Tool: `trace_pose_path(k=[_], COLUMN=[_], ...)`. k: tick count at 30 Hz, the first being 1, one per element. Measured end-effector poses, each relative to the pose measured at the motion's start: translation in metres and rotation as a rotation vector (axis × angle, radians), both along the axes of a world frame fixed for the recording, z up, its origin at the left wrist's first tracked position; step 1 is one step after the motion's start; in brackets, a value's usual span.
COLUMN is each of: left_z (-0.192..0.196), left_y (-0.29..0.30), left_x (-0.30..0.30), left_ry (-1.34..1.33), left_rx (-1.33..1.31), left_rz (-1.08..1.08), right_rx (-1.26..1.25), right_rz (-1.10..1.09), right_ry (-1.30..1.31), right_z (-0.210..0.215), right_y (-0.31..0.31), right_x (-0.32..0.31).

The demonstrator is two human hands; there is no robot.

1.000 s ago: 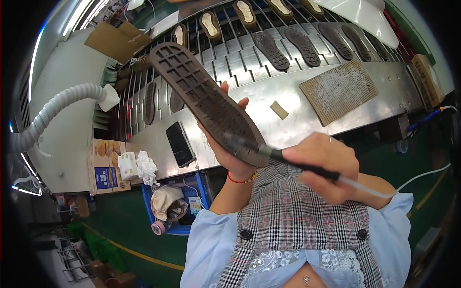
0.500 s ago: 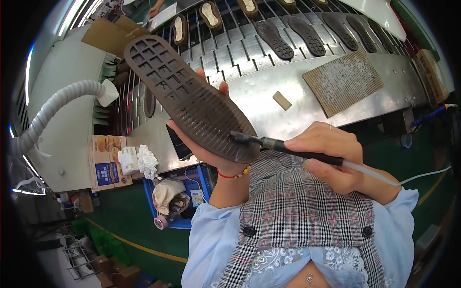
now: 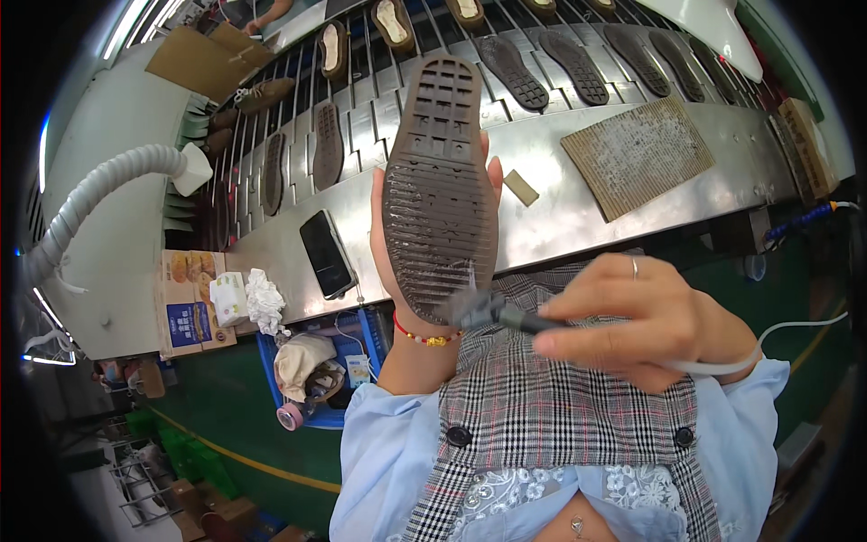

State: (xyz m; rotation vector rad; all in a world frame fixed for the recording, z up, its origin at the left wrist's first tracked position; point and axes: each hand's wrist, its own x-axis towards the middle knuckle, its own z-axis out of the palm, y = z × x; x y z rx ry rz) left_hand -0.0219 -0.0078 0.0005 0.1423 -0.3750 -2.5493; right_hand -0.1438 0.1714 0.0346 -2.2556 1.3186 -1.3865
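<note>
My left hand point(image 3: 383, 257) supports a dark brown shoe sole point(image 3: 440, 185) from beneath, thumb along one edge and fingertips showing past the other. The sole points away from me, its grid-and-ridge patterned face turned up, with shiny wet streaks on the ridges. In my right hand point(image 3: 637, 325) is a black-handled brush point(image 3: 528, 321) with a pale tube point(image 3: 713, 368) running from its rear end. The brush head, blurred by motion, is at the near end of the sole, by its right edge; whether it touches is unclear.
Behind the metal ledge, a slatted conveyor point(image 3: 361, 117) carries several soles and shoes. On the ledge lie a phone point(image 3: 327, 256), a small tan block point(image 3: 521, 188) and a ribbed board point(image 3: 638, 158). A blue basket point(image 3: 339, 418) is lower left; a flexible grey hose point(image 3: 99, 194) arches at left.
My left hand has swung the sole from leaning left to nearly upright, uncovering the phone and soles behind it. The brush has shifted slightly down toward the sole's near end.
</note>
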Motion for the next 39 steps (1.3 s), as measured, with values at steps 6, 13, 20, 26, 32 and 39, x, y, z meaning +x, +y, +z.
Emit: trace_pose_path(k=[6,13,20,26,32,39], left_z=[-0.004,-0.003,-0.004,-0.009,-0.025,-0.037], left_y=[-0.001,-0.004,-0.003,-0.007,-0.011,-0.007], left_x=[0.001,0.011,0.02,0.028,0.036,0.042], left_ry=[0.063,-0.069,0.023,-0.027,-0.254,-0.247], left_rx=[0.128,0.257,0.228,0.205,-0.138,-0.476], left_rz=[-0.224,-0.296,-0.348,-0.352,-0.183,-0.143], right_rx=[0.019,0.077,0.097,0.052,0.068,-0.068], right_rz=[0.006,-0.009,-0.116,-0.076,-0.071,-0.088], right_ry=[-0.002,0.055,0.041,0.022,0.028,-0.297], right_z=[0.011,0.025,0.032,0.031,0.035,0.033], right_y=[0.001,0.005,0.01,0.013,0.016,0.028], right_x=[-0.015,-0.031,-0.038,-0.052,-0.064,-0.079])
